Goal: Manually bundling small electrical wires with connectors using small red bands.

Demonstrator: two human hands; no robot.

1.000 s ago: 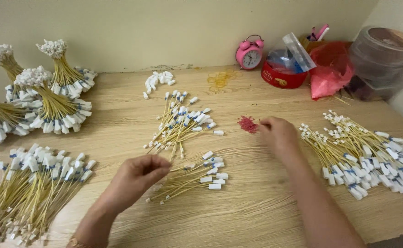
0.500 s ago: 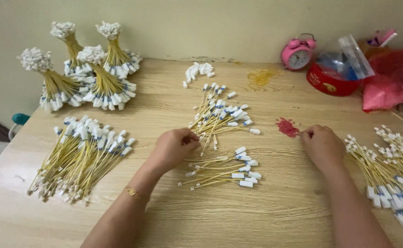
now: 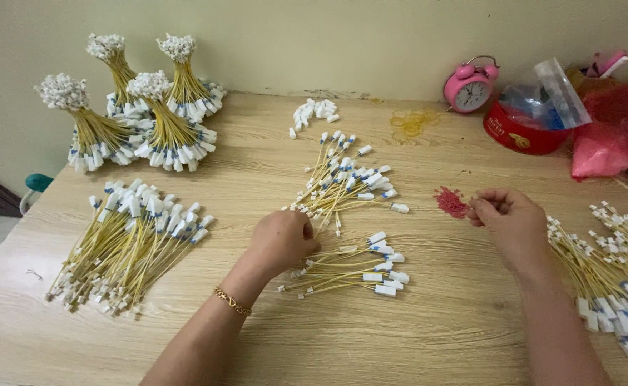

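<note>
Yellow-wired leads with white plastic end connectors lie in a small loose bunch on the pale wood-grain tabletop, and the left hand rests curled at the bunch's near end, its grip closed on the wire tips, though the fingers hide exactly how many. Just beyond it a larger scatter of the same leads fans toward the wall, while the right hand has its fingertips pinched together beside a little heap of tiny red pieces, whether holding one I cannot tell
</note>
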